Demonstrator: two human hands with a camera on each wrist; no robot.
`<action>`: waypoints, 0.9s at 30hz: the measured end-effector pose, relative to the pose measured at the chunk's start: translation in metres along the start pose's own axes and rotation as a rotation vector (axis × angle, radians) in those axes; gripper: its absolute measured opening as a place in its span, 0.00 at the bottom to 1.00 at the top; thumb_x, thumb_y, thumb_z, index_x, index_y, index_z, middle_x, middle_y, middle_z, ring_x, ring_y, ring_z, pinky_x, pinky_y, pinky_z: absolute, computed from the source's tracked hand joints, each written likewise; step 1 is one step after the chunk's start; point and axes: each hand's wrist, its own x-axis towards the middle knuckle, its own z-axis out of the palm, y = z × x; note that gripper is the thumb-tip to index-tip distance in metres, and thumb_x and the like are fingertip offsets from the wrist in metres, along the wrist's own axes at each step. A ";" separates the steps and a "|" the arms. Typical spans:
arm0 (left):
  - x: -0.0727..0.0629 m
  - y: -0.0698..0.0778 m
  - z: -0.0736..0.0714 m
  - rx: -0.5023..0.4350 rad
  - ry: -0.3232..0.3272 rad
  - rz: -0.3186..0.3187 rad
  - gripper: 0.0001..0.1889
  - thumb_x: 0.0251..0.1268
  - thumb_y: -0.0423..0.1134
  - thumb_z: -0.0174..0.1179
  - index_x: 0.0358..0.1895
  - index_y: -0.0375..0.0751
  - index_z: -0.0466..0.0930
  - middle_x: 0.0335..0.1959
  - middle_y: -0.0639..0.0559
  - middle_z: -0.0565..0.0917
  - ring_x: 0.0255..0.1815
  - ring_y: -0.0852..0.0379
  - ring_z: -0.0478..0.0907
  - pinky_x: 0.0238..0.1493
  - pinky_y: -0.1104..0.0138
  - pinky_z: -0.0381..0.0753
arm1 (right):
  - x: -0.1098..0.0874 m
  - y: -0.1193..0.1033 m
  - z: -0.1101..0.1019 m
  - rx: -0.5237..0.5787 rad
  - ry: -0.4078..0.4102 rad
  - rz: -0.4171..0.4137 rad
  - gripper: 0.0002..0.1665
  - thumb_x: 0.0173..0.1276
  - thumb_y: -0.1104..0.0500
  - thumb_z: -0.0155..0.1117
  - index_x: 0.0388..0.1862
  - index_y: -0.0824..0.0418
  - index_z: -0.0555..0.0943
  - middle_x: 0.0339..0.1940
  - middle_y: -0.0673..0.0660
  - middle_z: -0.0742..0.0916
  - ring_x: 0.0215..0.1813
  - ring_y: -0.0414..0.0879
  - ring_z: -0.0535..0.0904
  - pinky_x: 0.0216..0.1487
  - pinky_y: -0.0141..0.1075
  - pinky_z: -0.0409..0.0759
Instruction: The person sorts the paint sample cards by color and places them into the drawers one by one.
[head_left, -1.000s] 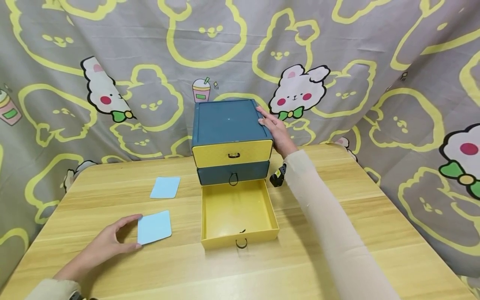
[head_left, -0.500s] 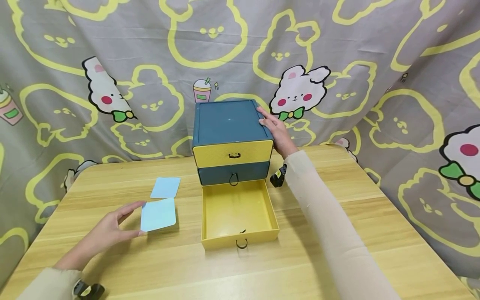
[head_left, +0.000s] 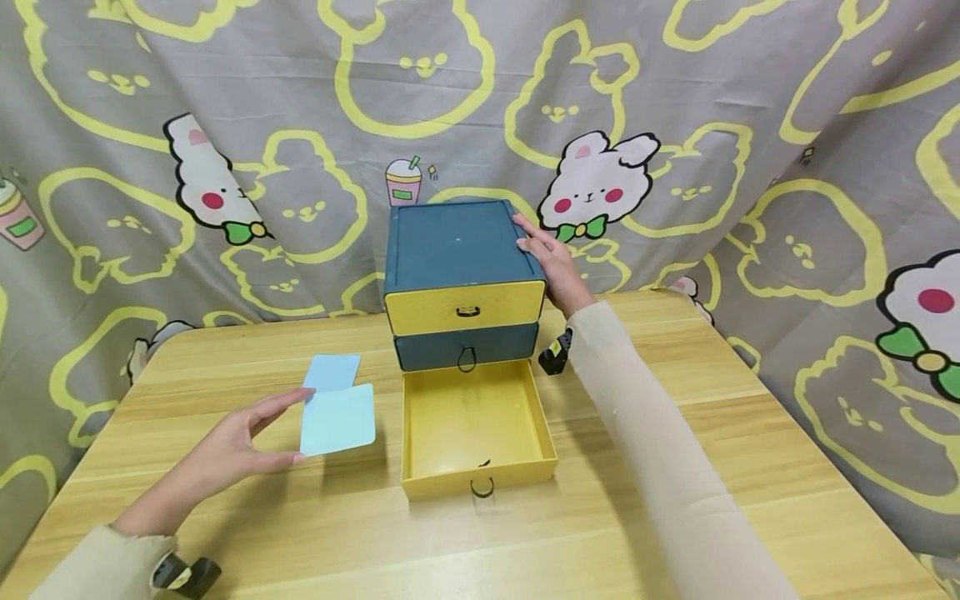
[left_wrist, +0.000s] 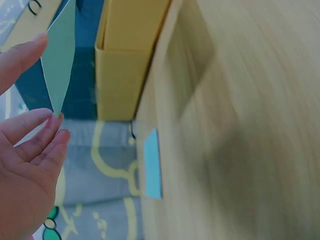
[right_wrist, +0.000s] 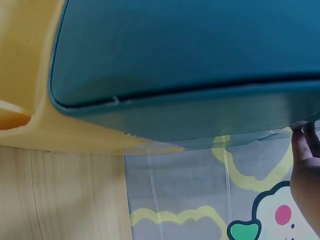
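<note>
My left hand (head_left: 225, 454) pinches a light blue square card (head_left: 339, 419) by opposite edges, thumb on the near one and fingers on the far one. In the left wrist view the card (left_wrist: 61, 57) is raised off the table and seen nearly edge-on. Behind it a second blue card (head_left: 332, 371) lies flat, its near edge partly covered. A small chest of drawers (head_left: 459, 242), blue and yellow, stands at the centre. Its yellow bottom drawer (head_left: 472, 417) is pulled out and bare inside. My right hand (head_left: 553, 262) rests on the chest's top right edge, fingers fairly straight.
The upper yellow drawer (head_left: 420, 311) and the blue middle drawer (head_left: 427, 352) are pushed in. A grey curtain with cartoon rabbits (head_left: 465, 92) hangs close behind the wooden table (head_left: 300, 550) and along its sides.
My left hand has lifted its card off the table and carried it rightward and away from me, towards the open drawer, overlapping the flat card in view. The right hand stays put.
</note>
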 end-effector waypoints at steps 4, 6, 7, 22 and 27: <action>0.003 0.013 0.000 0.012 -0.014 0.000 0.37 0.53 0.41 0.70 0.69 0.50 0.65 0.68 0.43 0.66 0.69 0.50 0.58 0.55 0.89 0.53 | 0.000 0.000 0.000 0.000 0.004 -0.004 0.29 0.69 0.55 0.54 0.70 0.49 0.67 0.72 0.39 0.65 0.73 0.43 0.55 0.68 0.48 0.62; 0.005 0.018 0.001 0.004 -0.018 0.008 0.37 0.53 0.41 0.70 0.68 0.51 0.65 0.68 0.44 0.66 0.69 0.54 0.58 0.56 0.89 0.54 | 0.000 0.000 0.000 -0.002 0.006 -0.001 0.30 0.69 0.55 0.54 0.70 0.49 0.67 0.72 0.39 0.65 0.73 0.43 0.55 0.68 0.49 0.61; 0.005 0.021 0.002 -0.002 -0.022 0.014 0.37 0.53 0.41 0.70 0.68 0.51 0.65 0.68 0.44 0.66 0.69 0.57 0.58 0.56 0.89 0.54 | 0.000 0.000 0.000 -0.004 0.007 0.002 0.30 0.69 0.55 0.54 0.70 0.48 0.67 0.72 0.39 0.65 0.73 0.44 0.55 0.68 0.49 0.61; 0.035 0.046 0.031 -0.140 -0.090 0.054 0.37 0.51 0.41 0.71 0.67 0.52 0.67 0.68 0.49 0.66 0.71 0.54 0.57 0.60 0.86 0.54 | 0.001 0.000 -0.001 0.014 0.014 0.009 0.29 0.69 0.55 0.55 0.70 0.48 0.67 0.71 0.39 0.66 0.73 0.43 0.56 0.68 0.48 0.63; 0.044 0.052 0.043 -0.164 -0.101 0.073 0.37 0.51 0.41 0.71 0.67 0.49 0.67 0.68 0.46 0.66 0.72 0.43 0.53 0.66 0.77 0.54 | 0.002 0.001 0.001 0.009 0.012 -0.003 0.30 0.69 0.56 0.55 0.70 0.51 0.67 0.72 0.39 0.66 0.73 0.40 0.55 0.69 0.45 0.60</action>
